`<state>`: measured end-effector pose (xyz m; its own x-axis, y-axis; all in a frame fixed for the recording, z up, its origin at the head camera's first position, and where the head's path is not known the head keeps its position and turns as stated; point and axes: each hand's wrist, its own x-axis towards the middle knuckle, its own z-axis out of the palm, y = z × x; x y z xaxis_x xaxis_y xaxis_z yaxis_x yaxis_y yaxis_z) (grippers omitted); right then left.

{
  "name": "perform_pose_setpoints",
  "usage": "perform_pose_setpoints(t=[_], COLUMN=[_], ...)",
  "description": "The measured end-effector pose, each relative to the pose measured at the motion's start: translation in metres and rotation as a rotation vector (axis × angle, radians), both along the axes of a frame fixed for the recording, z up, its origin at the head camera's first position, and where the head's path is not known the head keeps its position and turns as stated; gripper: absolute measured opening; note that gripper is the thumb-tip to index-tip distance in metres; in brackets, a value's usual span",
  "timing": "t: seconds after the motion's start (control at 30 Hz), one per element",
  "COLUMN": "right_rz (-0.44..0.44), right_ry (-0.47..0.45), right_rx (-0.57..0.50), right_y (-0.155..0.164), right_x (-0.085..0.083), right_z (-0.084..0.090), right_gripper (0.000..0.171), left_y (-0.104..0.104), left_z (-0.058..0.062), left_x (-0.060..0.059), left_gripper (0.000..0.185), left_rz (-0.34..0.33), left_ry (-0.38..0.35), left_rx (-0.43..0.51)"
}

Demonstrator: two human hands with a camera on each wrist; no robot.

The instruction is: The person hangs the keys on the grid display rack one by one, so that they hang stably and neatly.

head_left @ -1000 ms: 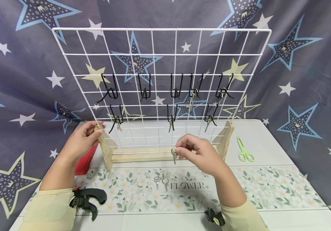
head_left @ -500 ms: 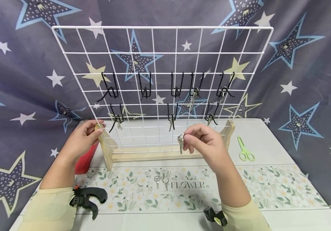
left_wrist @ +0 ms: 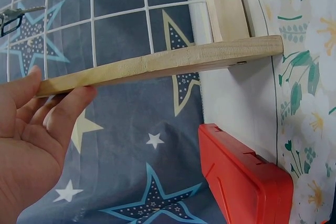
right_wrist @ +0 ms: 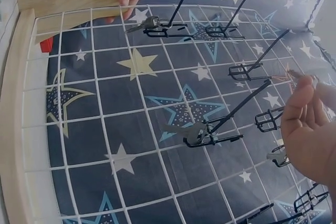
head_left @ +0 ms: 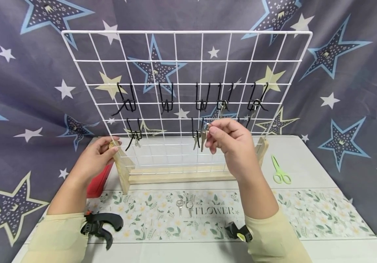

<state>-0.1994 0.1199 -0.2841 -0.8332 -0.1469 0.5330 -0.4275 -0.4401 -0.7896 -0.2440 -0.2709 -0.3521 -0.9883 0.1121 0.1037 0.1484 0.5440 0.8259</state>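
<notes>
Right hand [head_left: 229, 140] pinching a key [head_left: 203, 137] before the wire grid [head_left: 188, 60]; left hand [head_left: 94, 157] fingers gripping its wooden stand [head_left: 122, 170]

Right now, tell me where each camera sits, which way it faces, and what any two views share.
Head: worn high, looks forward and down at the wire grid; both forearms show, the left hand on the wooden foot, the right hand pinching a key.
Left wrist: looks past the left hand along the wooden foot to a red box.
Right wrist: looks across the wire grid and its hooks; right hand at the edge.
Shared: all three show the foot and grid.
</notes>
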Motion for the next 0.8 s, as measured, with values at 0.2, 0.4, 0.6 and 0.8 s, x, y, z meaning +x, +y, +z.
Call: perform_pose_setpoints(t=[0.2,0.4,0.6,0.8], right_rz=[-0.019,-0.020,-0.035,-0.060], right_ry=[-0.049,-0.111,-0.146,-0.160], right_rx=[-0.063,-0.123,-0.150,-0.135], right_y=[-0.005,-0.011,-0.018,-0.021], right_x=[-0.006,-0.012,-0.018,-0.027], right_z=[0.008,0.012,0.013,0.012], right_gripper=[0.007,0.009,0.009,0.005], left_y=[0.000,0.000,0.000,0.001], left_z=[-0.001,-0.001,-0.001,0.000], left_x=[-0.001,0.000,0.001,0.002], left_gripper=[0.046,0.046,0.045,0.045], left_rz=[0.006,0.004,0.005,-0.002], left_ry=[-0.001,0.001,0.014,0.031], left_rx=[-0.017,-0.019,-0.008,0.025])
